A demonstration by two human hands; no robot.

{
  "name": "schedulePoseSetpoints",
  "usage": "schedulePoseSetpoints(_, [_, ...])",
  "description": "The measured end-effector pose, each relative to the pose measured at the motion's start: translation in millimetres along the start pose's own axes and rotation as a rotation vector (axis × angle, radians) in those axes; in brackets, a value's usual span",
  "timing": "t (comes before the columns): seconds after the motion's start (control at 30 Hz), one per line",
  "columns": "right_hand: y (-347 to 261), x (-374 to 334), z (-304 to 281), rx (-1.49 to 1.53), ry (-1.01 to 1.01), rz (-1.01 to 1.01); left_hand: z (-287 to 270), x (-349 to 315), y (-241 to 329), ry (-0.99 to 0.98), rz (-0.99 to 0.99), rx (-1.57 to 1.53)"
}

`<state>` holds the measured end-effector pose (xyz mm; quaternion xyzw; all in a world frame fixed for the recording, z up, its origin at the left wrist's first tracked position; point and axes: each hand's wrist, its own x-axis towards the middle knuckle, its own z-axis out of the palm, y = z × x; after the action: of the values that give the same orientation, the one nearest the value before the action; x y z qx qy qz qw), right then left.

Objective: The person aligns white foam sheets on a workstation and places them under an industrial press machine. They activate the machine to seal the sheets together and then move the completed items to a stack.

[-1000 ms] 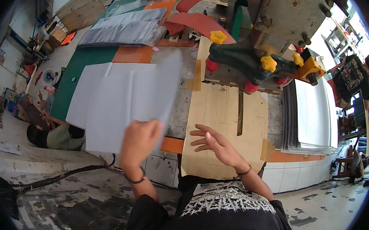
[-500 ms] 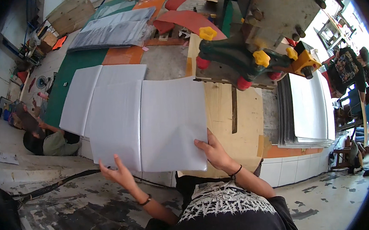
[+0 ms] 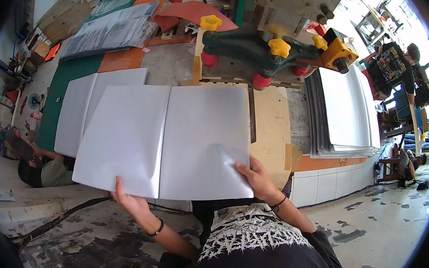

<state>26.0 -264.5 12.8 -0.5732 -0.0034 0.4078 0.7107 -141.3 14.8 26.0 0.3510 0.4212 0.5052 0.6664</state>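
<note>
A wide, glossy white sheet [image 3: 204,134] with a crease down its middle is held up in front of me, its two halves spread. My left hand [image 3: 132,204] grips its near edge at the left, thumb on top and the other fingers mostly hidden beneath. At the near right corner, my right hand [image 3: 261,182] pinches the sheet with its thumb over the surface. Another creased white sheet or stack [image 3: 76,111] lies on the green mat at the left, partly covered by the held one.
A machine with a dark green arm [image 3: 238,45] and yellow knobs stands over a tan board [image 3: 272,135]. At the right rests a stack of white and grey sheets [image 3: 350,114]. Plastic-covered grey sheets [image 3: 110,34] lie far left. A person [image 3: 48,170] is low at the left.
The sheet has lifted and tilted, with its left half swung outward to the left. My left hand has gone from loosely spread fingers to gripping the edge. The view has shifted slightly.
</note>
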Motion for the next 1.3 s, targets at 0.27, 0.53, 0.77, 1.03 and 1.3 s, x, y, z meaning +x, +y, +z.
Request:
schedulePoseSetpoints(0.27, [-12.8,-27.0,-53.9,0.036,0.248,-0.056,60.3,-33.0,-12.2,-0.251,0.032,0.128])
schedulePoseSetpoints(0.53, [-57.5,-25.6,-122.1,0.384,0.458,-0.394,90.1,-40.6,-34.6,-0.791,-0.424,0.293])
schedulePoseSetpoints(0.77, [-53.5,-25.2,-133.2,0.040,0.641,-0.464,94.0,-39.6,-57.3,-0.770,-0.447,0.488])
schedulePoseSetpoints(1.03, [-65.8,-6.7,-141.5,0.061,0.670,-0.534,116.4,-49.6,-61.1,-0.794,-0.448,0.699])
schedulePoseSetpoints(1.3, [-44.3,-0.5,-143.0,-0.132,0.728,-0.382,133.2,-42.8,-65.0,-0.766,-0.306,0.981])
